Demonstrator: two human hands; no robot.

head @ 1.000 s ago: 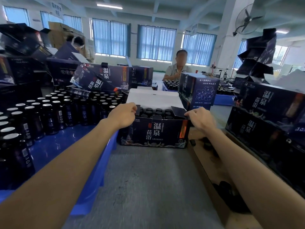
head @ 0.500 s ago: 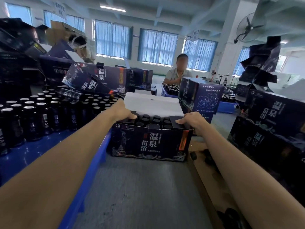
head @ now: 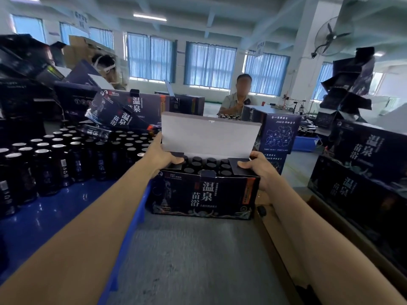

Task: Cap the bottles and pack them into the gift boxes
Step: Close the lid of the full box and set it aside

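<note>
Centre: dark navy printed cardboard gift box (head: 204, 194) with white characters, standing on grey table top (head: 193, 249), open at the top. Behind the opening, white-lined lid flap (head: 209, 133) upright. Inside, rows of black-capped dark bottles (head: 210, 165), caps just below the rim; exact count not readable.

Grips the box's left end with left hand (head: 164, 156): thumb pressed on small dark left side flap (head: 176, 155), 1 finger stretched up along the lid flap's left edge, other fingers hidden behind the wall. Grips the right end with right hand (head: 257, 170): thumb flat on small dark right side flap (head: 239, 165), fingers curled down the outer right wall. Both side flaps folded inward over the outermost bottles. Both forearms bare, reaching in from the bottom corners.

Left of the box: blue plastic tray (head: 55, 205), touching or just beside, cannot tell which, loaded with many upright dark glass bottles (head: 57, 159), nearer ones silver-topped. Right of the box: brown cardboard carton (head: 284, 234) with 1 small black round object (head: 261, 210) at its far end. Farther right: stack of 2 closed same-print gift boxes (head: 361, 168). Behind: same-print box with a map panel (head: 279, 134), tilted boxes (head: 123, 115) above the tray, seated person in a light shirt (head: 235, 102) across the table, wall fan (head: 332, 37) upper right.
</note>
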